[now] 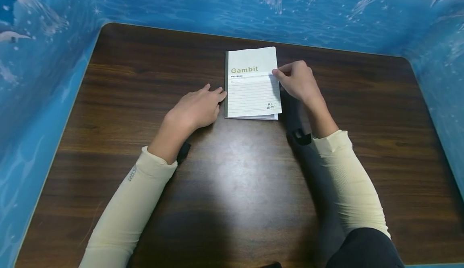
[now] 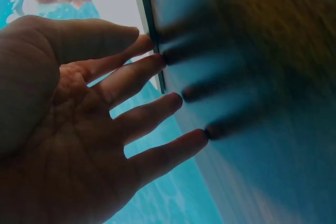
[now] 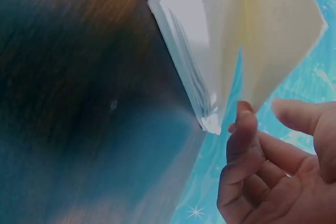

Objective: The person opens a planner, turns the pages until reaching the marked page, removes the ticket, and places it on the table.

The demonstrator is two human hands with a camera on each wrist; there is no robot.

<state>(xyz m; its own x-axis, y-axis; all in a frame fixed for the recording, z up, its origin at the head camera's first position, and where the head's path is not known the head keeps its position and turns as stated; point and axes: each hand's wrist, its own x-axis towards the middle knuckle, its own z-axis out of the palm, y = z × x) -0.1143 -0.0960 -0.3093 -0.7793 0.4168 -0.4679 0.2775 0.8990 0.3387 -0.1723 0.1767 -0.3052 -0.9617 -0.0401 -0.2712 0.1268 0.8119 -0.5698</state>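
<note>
A pale notebook marked Gambit lies on the dark wooden table with its dark spine to the left. Its front cover stands raised off the stack of pages in the right wrist view. My right hand holds the cover's right edge between thumb and index finger, its other fingers curled in. At the spine, my left hand has its fingers spread and fairly straight. Its fingertips touch the tabletop and the spine's edge.
The brown wood-grain table has rounded far corners. Blue sea-patterned covering surrounds it at the back and both sides. A small black object shows at the bottom edge of the head view.
</note>
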